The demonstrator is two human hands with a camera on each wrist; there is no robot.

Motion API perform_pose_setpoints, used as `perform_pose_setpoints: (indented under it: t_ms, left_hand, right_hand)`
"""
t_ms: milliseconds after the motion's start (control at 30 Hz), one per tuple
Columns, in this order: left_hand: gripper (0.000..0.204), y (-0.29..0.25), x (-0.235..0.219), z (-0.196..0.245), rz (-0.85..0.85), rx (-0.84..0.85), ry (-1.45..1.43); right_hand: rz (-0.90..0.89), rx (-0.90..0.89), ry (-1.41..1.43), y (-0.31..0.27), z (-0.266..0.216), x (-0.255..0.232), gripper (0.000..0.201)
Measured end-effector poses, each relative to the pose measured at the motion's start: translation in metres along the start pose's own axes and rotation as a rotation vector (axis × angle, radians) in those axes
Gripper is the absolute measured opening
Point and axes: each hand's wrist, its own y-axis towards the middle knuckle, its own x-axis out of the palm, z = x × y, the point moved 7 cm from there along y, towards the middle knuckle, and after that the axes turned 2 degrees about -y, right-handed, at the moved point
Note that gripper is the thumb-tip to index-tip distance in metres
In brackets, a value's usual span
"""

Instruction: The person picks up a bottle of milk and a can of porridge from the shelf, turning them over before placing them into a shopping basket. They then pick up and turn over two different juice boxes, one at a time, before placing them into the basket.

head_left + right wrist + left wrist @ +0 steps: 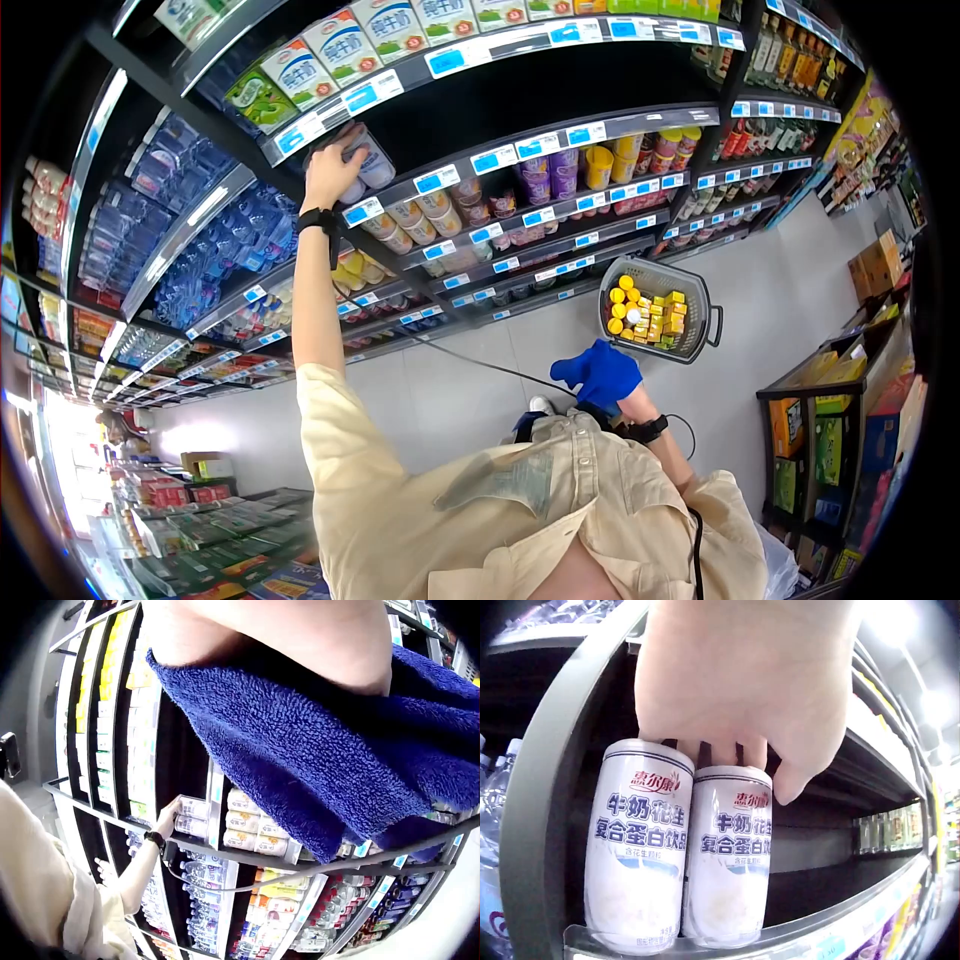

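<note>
My left hand [333, 178] reaches to a shelf at the upper left. In the left wrist view it comes over the tops of two white cans of peanut milk drink, a left can [634, 855] and a right can [729, 862]. Its fingers go down behind the can tops and the thumb lies at the right can's upper right side. Both cans stand side by side at the shelf's front lip. Low by my waist, my right hand [300, 637] holds a blue towel [600, 375], which hides most of its fingers.
A grey basket [700, 318] with yellow-lidded items and small yellow boxes stands on the floor. Milk cartons [340, 48] line the shelf above; bottled water [195, 275] fills shelves at the left. A cable [470, 360] crosses before the shelves. A display rack [815, 385] stands at right.
</note>
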Motion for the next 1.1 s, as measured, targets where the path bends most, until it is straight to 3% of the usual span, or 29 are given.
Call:
perform_pose_setpoints:
  t_ms: [67,167,433,567,633,667,700,733,800,867,967,1033,1100]
  left_hand:
    - [0.044,-0.006,-0.005,0.001,0.024,-0.011,-0.032]
    - [0.042,-0.002,0.004,0.005,0.036,0.016,0.015]
    - [0.037,0.001,0.005,0.018,0.015,0.068,-0.059]
    - [0.038,0.0,0.004,0.014,-0.007,0.059,-0.03]
    - [0.038,0.0,0.008,0.005,-0.033,-0.032,-0.015]
    - [0.036,0.0,0.007,0.016,0.002,0.092,0.018]
    - [0.038,-0.002,0.014,0.0,-0.041,-0.017,-0.076]
    - [0.04,-0.004,0.017,0.007,0.001,0.065,0.018]
    - [0.043,-0.006,0.015,0.039,0.084,0.105,-0.003]
    - [0.034,-0.018,0.016,0.101,0.301,0.179,0.021]
    - [0.018,-0.034,0.058,0.165,0.363,0.161,-0.393]
    - [0.011,-0.054,0.115,0.201,0.208,0.128,-0.509]
    - [0.008,-0.068,0.186,0.277,-0.092,0.302,-0.558]
  right_hand:
    - [-0.021,0.024,-0.06,-0.002,-0.006,0.001,0.016]
    - [0.003,0.019,0.076,0.001,-0.012,-0.011,0.016]
    - [0.173,0.075,0.464,-0.001,0.027,-0.073,0.033]
    - [0.105,0.117,0.434,0.003,0.025,-0.091,0.045]
    - [0.115,0.102,0.363,0.005,0.015,-0.104,0.049]
    - [0.128,0.095,0.324,0.002,0.01,-0.112,0.051]
    - [0.142,0.094,0.284,0.0,0.006,-0.122,0.053]
    - [0.157,0.097,0.25,0.0,0.002,-0.132,0.055]
    - [0.194,0.103,0.191,-0.002,-0.002,-0.154,0.058]
    - [0.244,0.122,0.132,-0.006,0.0,-0.178,0.062]
    - [0.315,0.156,-0.023,-0.012,0.007,-0.217,0.07]
    - [0.351,0.159,-0.203,-0.014,0.015,-0.25,0.079]
    - [0.39,0.111,-0.449,-0.014,0.019,-0.283,0.087]
